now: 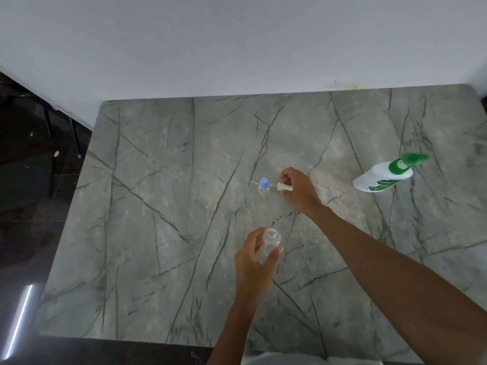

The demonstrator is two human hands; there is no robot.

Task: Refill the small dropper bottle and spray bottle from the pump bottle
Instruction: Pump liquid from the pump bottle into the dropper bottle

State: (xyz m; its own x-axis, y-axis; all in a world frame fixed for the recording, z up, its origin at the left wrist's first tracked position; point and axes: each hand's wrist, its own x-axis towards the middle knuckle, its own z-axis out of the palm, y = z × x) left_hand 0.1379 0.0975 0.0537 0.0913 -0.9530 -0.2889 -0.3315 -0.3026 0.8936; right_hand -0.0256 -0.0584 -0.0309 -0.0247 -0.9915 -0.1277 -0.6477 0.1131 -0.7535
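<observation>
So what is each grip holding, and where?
Left grip holds the clear bottle round its body; right grip pinches the white cap by its end.

I'm seeing dim, flat light, only faint shadows on the tabletop [158, 206]. A bright streak [19, 321] glares off the dark floor [31, 219] lower left. Edges bow outward, and the pump bottle [382, 176] looks smeared.

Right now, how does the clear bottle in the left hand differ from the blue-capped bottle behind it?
The clear bottle is uncapped, its mouth open; the blue-capped bottle has its cap on. The left hand holds the clear bottle, while no hand grips the blue-capped bottle, which stands on the table. The clear bottle looks wider than the blue-capped bottle, though it is also nearer the camera. Both have small see-through bodies.
</observation>
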